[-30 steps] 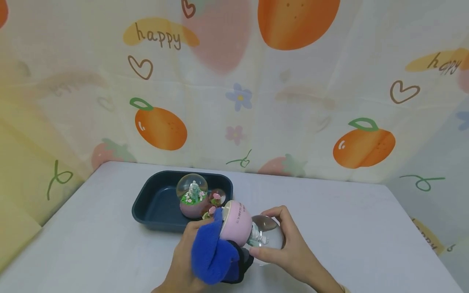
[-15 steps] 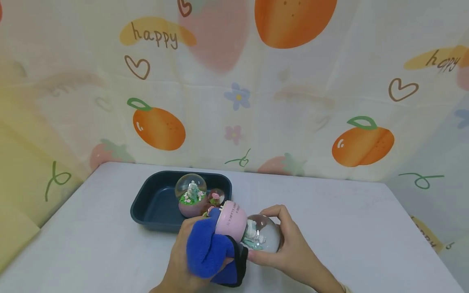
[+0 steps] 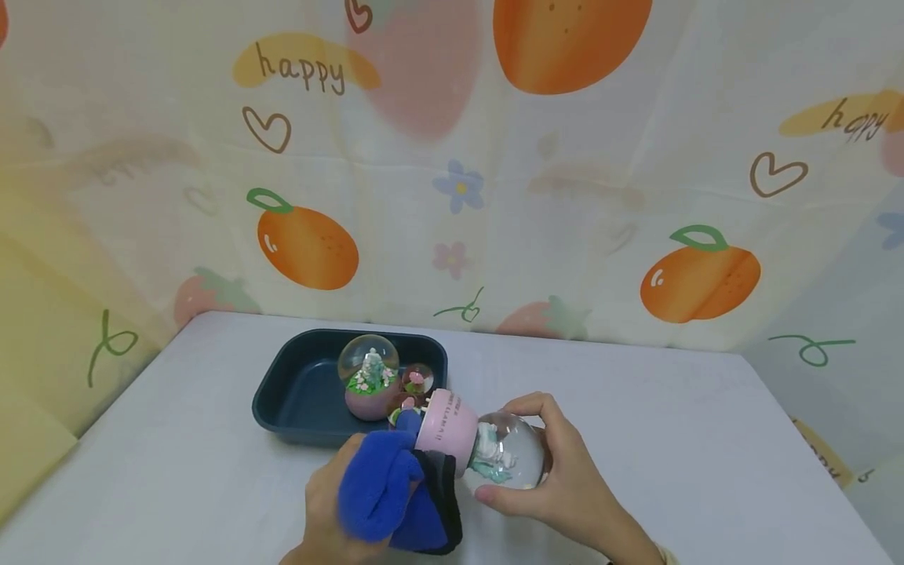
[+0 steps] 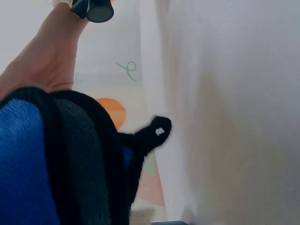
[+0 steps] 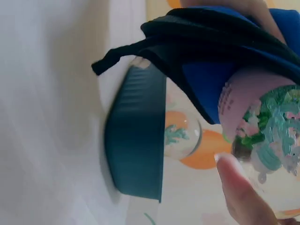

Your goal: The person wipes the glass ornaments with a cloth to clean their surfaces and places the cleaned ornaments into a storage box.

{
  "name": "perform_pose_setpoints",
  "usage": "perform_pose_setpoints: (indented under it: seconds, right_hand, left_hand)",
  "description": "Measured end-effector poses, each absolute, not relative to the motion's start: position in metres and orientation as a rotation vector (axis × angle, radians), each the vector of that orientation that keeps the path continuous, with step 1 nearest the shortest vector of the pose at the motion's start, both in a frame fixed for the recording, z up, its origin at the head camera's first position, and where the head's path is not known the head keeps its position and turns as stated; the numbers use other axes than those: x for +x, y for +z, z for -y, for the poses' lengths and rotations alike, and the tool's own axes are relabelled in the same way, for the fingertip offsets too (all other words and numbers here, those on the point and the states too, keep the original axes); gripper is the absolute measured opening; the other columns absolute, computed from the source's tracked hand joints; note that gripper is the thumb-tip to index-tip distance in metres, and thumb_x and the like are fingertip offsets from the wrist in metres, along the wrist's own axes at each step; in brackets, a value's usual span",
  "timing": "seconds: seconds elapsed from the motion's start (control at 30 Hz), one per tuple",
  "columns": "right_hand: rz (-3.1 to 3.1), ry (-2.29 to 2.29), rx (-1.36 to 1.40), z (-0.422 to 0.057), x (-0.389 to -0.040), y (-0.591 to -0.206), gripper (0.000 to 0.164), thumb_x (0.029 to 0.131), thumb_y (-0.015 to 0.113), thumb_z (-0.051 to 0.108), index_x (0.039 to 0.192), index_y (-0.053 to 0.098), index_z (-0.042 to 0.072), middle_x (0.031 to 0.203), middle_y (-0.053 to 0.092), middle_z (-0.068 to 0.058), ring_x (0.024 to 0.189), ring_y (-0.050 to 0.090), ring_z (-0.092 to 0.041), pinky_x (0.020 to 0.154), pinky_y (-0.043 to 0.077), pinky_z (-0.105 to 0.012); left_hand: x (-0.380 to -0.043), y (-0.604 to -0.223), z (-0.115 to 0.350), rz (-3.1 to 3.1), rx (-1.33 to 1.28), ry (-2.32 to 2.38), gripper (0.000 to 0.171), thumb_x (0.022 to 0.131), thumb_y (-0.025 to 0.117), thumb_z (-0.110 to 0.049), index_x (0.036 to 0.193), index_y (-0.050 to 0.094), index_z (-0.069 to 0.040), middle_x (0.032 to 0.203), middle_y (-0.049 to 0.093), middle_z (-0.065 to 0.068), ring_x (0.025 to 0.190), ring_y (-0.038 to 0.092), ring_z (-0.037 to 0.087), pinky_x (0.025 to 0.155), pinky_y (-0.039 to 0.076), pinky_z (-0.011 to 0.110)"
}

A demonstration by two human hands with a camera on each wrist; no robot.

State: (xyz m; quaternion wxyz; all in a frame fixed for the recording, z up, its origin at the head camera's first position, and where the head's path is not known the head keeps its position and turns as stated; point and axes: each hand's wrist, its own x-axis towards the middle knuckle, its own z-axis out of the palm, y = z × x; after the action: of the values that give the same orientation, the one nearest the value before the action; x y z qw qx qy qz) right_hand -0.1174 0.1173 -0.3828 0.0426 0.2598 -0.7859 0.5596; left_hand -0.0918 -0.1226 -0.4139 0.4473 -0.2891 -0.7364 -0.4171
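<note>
Tilted on its side above the table, a snow globe [image 3: 446,431] has a pink lettered base and a clear ball with a white-and-green figure inside. Its ball is gripped by my right hand [image 3: 572,479], thumb on the near side and fingers on the far side. My left hand [image 3: 328,494] holds a bunched blue cloth [image 3: 377,486] with black edging, part of it against the pink base. A black loop on the cloth [image 4: 159,131] hangs free in the left wrist view. Most of the left fingers are hidden by the cloth.
Just behind the hands, a dark blue tray [image 3: 297,392] stands on the white table [image 3: 671,439]. Inside it are a larger snow globe [image 3: 370,377] with a pink base and small globes [image 3: 418,379] at its right end. A fruit-print cloth backdrop [image 3: 565,235] rises behind the table.
My left hand and the blue cloth have shifted left and slightly down, showing more of the pink base. The snow globe has moved slightly left and turned in my right hand.
</note>
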Motion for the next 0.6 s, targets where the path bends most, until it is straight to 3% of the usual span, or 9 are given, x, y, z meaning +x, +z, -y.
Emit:
perform_pose_setpoints:
  seconds: [0.13,0.27,0.43,0.6]
  right_hand:
    - [2.359,1.534,0.814,-0.115,-0.118,-0.385,0.073,0.062,0.095,0.022,0.119,0.05,0.015,0.115,0.059,0.003,0.094,0.062,-0.012,0.068,0.058,-0.028]
    - [2.316,1.299,0.886,-0.111,-0.116,-0.389,0.076,0.06,0.096,0.03,0.118,0.051,0.012,0.116,0.057,0.001,0.1,0.06,-0.012,0.08,0.057,-0.023]
    - [2.225,1.1,0.977,-0.11,-0.116,-0.392,0.08,0.058,0.096,0.039,0.116,0.051,0.006,0.117,0.057,-0.002,0.101,0.062,-0.015,0.086,0.055,-0.02]
    - [2.17,1.254,0.991,-0.113,-0.121,-0.393,0.076,0.058,0.096,0.033,0.116,0.054,0.006,0.114,0.059,-0.003,0.096,0.061,-0.013,0.065,0.056,-0.019]
  left_hand:
    - [-0.091,-0.415,0.119,1.91,-0.688,-1.132,0.056,0.085,0.075,-0.042,0.11,0.058,0.006,0.1,0.062,0.012,0.091,0.06,0.013,0.094,0.048,0.012]
    - [-0.09,-0.416,0.115,1.978,-0.609,-1.182,0.072,0.081,0.077,-0.049,0.12,0.052,0.005,0.11,0.061,0.013,0.101,0.06,0.013,0.101,0.042,0.01]
    - [-0.087,-0.416,0.116,1.981,-0.519,-1.142,0.06,0.082,0.078,-0.043,0.115,0.057,0.003,0.103,0.064,0.01,0.092,0.065,0.015,0.096,0.046,0.01]
    - [-0.081,-0.409,0.117,2.164,-0.102,-1.1,0.049,0.072,0.089,-0.021,0.104,0.058,-0.001,0.092,0.068,0.005,0.081,0.067,0.012,0.078,0.058,0.025]
